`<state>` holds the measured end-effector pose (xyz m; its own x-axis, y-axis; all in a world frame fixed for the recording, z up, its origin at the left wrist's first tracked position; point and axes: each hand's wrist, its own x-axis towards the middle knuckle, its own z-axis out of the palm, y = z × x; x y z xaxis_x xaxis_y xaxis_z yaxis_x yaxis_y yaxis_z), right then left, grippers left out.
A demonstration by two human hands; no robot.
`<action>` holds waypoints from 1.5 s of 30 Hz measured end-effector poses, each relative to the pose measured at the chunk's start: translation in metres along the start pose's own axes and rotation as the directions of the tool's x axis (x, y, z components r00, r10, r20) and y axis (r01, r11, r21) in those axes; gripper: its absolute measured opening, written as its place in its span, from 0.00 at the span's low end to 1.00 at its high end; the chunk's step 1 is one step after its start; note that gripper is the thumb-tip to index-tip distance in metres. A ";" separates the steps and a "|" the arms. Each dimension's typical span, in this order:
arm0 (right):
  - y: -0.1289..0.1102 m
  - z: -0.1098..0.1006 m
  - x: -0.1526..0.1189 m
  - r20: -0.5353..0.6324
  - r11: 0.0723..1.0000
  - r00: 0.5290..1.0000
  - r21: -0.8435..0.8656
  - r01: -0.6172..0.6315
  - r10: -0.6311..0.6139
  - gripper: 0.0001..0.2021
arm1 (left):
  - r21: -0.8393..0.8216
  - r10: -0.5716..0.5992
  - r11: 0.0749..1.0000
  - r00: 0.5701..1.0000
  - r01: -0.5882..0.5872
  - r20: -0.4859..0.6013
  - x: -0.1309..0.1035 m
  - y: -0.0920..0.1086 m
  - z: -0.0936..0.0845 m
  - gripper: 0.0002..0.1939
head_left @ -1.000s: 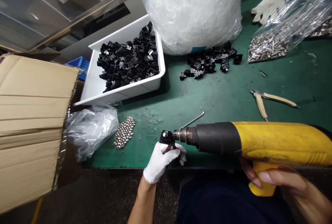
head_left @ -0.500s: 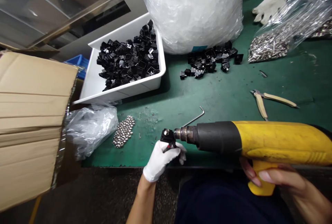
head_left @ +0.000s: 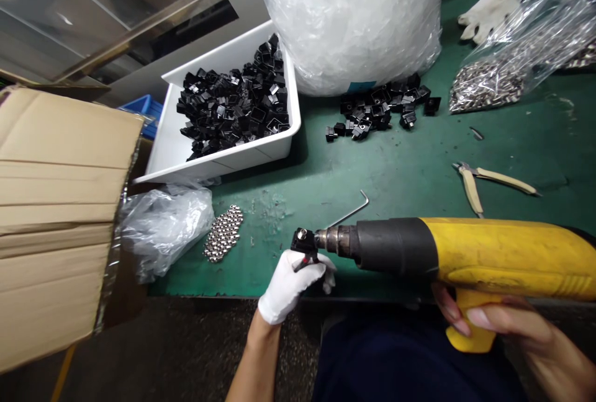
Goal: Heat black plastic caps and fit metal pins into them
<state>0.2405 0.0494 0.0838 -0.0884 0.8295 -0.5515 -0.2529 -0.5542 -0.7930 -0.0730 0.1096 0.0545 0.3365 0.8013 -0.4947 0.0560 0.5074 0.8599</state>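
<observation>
My left hand [head_left: 287, 284], in a white glove, is closed on a small black part [head_left: 303, 241] with a round silver metal piece on top. Something dark with a red spot shows between the gloved fingers. My bare right hand [head_left: 493, 318] wraps round the handle of a yellow and black heat gun [head_left: 503, 253]. The gun lies level, and its metal nozzle points left, right at the side of the black part. Whether nozzle and part touch I cannot tell. Behind the nozzle a hex key [head_left: 351, 211] lies on the green table [head_left: 410, 172].
A white bin [head_left: 223, 165] of black parts stands at the back left, beside a big plastic bag [head_left: 354, 23]. Loose black parts [head_left: 372, 110], cutters [head_left: 470, 188], a bag of metal pieces [head_left: 488, 82], small metal pieces [head_left: 223, 234] and a cardboard box [head_left: 56, 222] surround the work.
The whole view has shifted slightly, with things appearing a little further right. Both hands keep their hold, and the gun and black part stay in the same position relative to each other.
</observation>
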 end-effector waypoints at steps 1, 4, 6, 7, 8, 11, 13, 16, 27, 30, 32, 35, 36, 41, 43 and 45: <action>0.000 -0.001 0.000 0.014 1.000 1.000 0.003 -0.004 0.004 0.12 | 0.003 -0.002 1.000 1.000 0.002 0.000 0.000 0.000 0.000 0.11; 0.000 -0.003 0.001 0.035 0.999 0.999 0.036 -0.010 0.009 0.10 | 0.011 -0.013 1.000 1.000 0.013 0.001 0.000 0.002 0.001 0.11; 0.000 -0.004 0.001 0.041 0.998 0.999 0.057 -0.009 0.007 0.09 | 0.015 -0.022 1.000 1.000 0.022 0.003 0.000 0.003 0.001 0.11; 0.000 -0.004 0.001 0.043 0.998 0.999 0.062 -0.012 0.009 0.09 | 0.016 -0.026 1.000 1.000 0.026 0.003 0.000 0.004 0.002 0.11; 0.000 -0.004 0.000 0.040 0.998 0.999 0.064 -0.012 0.009 0.09 | 0.016 -0.031 0.999 1.000 0.031 0.002 0.000 0.004 0.002 0.11; -0.001 -0.004 0.000 0.041 0.998 0.999 0.060 -0.014 0.012 0.09 | 0.011 -0.041 0.999 0.999 0.041 -0.005 0.000 0.004 0.002 0.11; -0.001 -0.005 0.002 0.048 0.998 0.999 0.052 -0.019 0.016 0.09 | 0.009 -0.047 0.999 0.999 0.047 -0.009 0.000 0.003 0.002 0.11; -0.001 -0.006 0.005 0.090 0.998 0.995 0.037 -0.050 0.046 0.08 | 0.010 -0.055 0.998 0.998 0.055 -0.012 0.000 0.001 0.002 0.11; -0.005 0.005 -0.001 0.000 0.999 0.999 0.003 0.035 -0.035 0.10 | 0.015 -0.066 0.998 0.997 0.067 -0.032 0.000 0.002 0.005 0.11; -0.005 0.004 0.002 0.017 0.999 0.999 0.002 0.050 -0.050 0.10 | 0.014 -0.065 0.998 0.998 0.065 -0.026 0.001 0.001 0.004 0.10; -0.005 0.003 0.003 0.036 0.999 0.998 0.011 0.049 -0.049 0.09 | 0.013 -0.062 0.998 0.998 0.062 -0.017 0.001 0.001 0.004 0.10; -0.004 0.002 0.003 0.057 0.999 0.998 0.028 0.034 -0.036 0.09 | 0.015 -0.057 0.998 0.998 0.057 -0.008 0.001 0.001 0.003 0.10; -0.003 0.002 0.003 0.048 0.999 0.998 0.031 0.034 -0.035 0.09 | 0.016 -0.055 0.998 0.998 0.055 -0.007 0.001 0.001 0.003 0.09; -0.004 0.000 0.003 0.045 1.000 0.999 0.015 0.026 -0.027 0.08 | 0.021 -0.049 0.999 0.999 0.049 -0.003 0.001 -0.001 0.002 0.09; -0.003 -0.001 0.003 0.059 1.000 0.998 0.004 0.026 -0.026 0.08 | 0.020 -0.046 0.999 0.999 0.046 -0.002 0.001 -0.002 0.002 0.09; -0.003 0.000 0.003 0.068 1.000 0.997 -0.006 0.022 -0.022 0.09 | 0.021 -0.043 0.999 0.999 0.043 0.000 0.001 -0.002 0.002 0.09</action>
<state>0.2414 0.0538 0.0847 -0.1484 0.8441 -0.5152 -0.2489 -0.5361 -0.8067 -0.0712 0.1085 0.0523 0.3334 0.7785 -0.5317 0.0903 0.5350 0.8400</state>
